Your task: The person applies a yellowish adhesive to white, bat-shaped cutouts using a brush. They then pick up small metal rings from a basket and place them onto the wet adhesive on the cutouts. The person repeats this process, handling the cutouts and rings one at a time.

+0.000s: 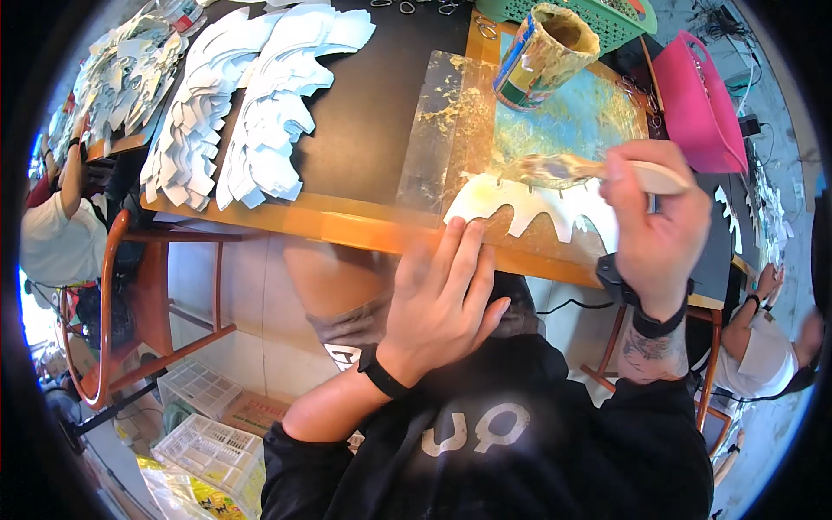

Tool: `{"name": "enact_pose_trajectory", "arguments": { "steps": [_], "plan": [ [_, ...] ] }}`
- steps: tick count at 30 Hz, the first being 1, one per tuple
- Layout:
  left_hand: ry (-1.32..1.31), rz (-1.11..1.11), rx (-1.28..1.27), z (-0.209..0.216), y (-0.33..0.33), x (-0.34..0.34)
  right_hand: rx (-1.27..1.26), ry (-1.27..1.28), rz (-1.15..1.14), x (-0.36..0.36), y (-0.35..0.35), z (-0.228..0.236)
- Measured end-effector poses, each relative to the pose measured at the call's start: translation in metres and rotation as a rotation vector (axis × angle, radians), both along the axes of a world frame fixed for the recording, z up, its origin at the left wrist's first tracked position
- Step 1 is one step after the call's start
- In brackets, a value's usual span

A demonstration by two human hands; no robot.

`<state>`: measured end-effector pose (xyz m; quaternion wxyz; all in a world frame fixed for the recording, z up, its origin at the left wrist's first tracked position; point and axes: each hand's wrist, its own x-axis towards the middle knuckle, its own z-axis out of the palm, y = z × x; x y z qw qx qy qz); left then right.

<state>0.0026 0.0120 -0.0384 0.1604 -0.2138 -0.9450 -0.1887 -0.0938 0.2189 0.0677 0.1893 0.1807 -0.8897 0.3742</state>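
Observation:
My right hand (654, 204) is closed round the wooden handle of a glue-crusted brush (559, 171). The bristle end lies over the upper edge of a white scalloped cut-out piece (481, 198), which rests on a stained work board (433, 130). My left hand (442, 299) has its fingers stretched out at the table's front edge, fingertips at the piece's lower left corner; the little finger side is blurred. Beyond the brush stands a can (542, 65), its rim and side thick with dried yellowish glue.
Two overlapping rows of white cut-outs (277, 113) lie on the left of the dark table (364, 113). A green basket (620, 22) and a pink basket (698, 95) stand at the far right. Scissors (485, 28) lie behind the can. Other people sit at both sides.

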Motion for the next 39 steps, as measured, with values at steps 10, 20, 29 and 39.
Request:
{"name": "enact_pose_trajectory", "arguments": {
  "steps": [10,20,29,39],
  "plan": [
    [-0.034,-0.023,-0.063,-0.013,-0.004,0.003,-0.211,0.046,-0.278,0.013,0.096,-0.003],
    [0.039,0.038,-0.106,-0.013,0.003,0.001,-0.03,0.071,-0.304,0.014,0.102,-0.022],
    [0.039,0.063,-0.105,-0.015,0.006,0.002,0.032,0.05,-0.164,0.012,0.096,-0.021],
    [0.018,0.035,-0.06,-0.014,0.002,0.002,-0.189,0.062,0.016,0.024,0.028,-0.002]
  ]
}}
